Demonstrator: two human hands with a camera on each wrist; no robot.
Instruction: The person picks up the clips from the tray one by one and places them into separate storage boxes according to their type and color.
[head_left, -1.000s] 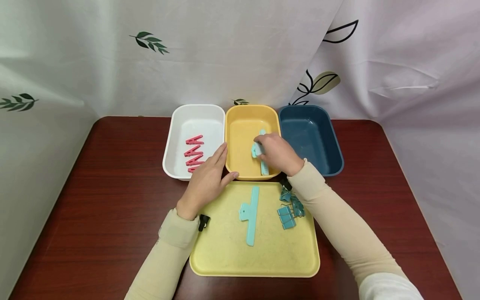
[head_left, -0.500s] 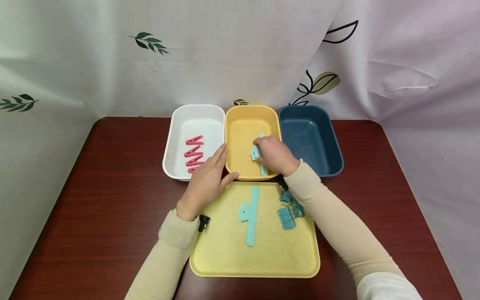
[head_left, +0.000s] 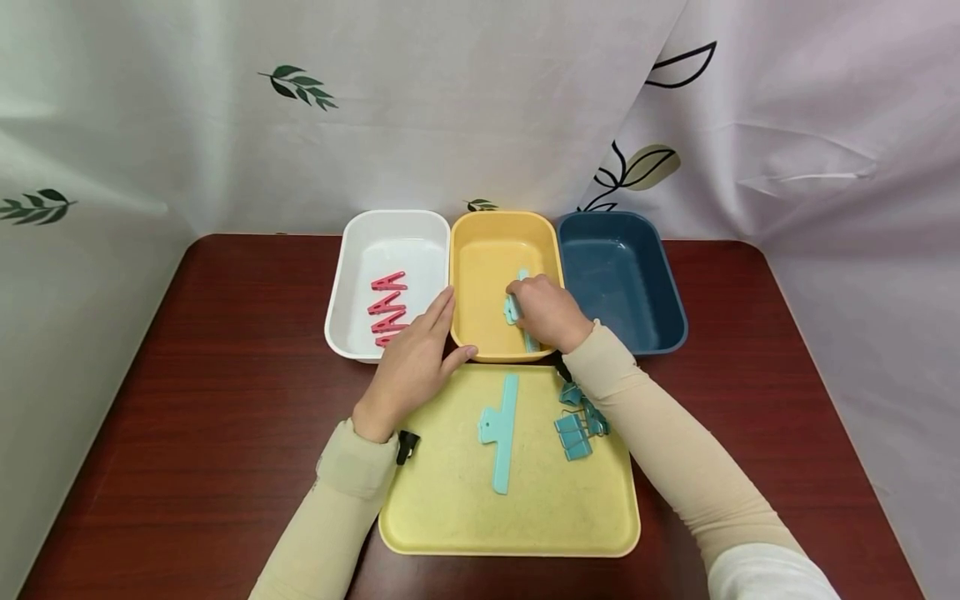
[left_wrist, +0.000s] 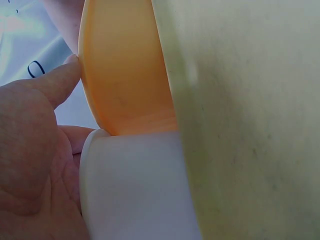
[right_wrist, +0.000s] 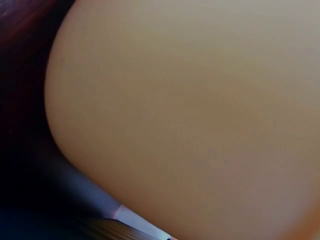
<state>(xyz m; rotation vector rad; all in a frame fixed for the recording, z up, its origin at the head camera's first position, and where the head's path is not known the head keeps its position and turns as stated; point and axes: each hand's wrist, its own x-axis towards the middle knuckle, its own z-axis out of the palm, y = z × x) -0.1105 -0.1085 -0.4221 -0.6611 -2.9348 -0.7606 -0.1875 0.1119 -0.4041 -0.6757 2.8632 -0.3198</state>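
My right hand (head_left: 546, 312) is inside the yellow-orange bin (head_left: 487, 237) and grips a long teal bag clip (head_left: 513, 309) low over its floor. My left hand (head_left: 416, 360) rests flat, fingers straight, on the near corners of the white bin (head_left: 390, 229) and the yellow-orange bin; its thumb (left_wrist: 52, 82) touches the orange wall (left_wrist: 125, 75). A second teal bag clip (head_left: 500, 432) lies on the yellow tray (head_left: 465, 508). Several teal binder clips (head_left: 577, 421) lie by my right forearm.
Several pink clothespins (head_left: 387, 307) lie in the white bin. A dark blue bin (head_left: 618, 275) stands at the right of the row. The dark red table (head_left: 187, 375) is backed by a leaf-print curtain (head_left: 300, 108). The right wrist view shows only orange bin wall (right_wrist: 200, 110).
My right hand has drawn slightly nearer and lower in the yellow-orange bin with the teal clip. My left hand has not moved.
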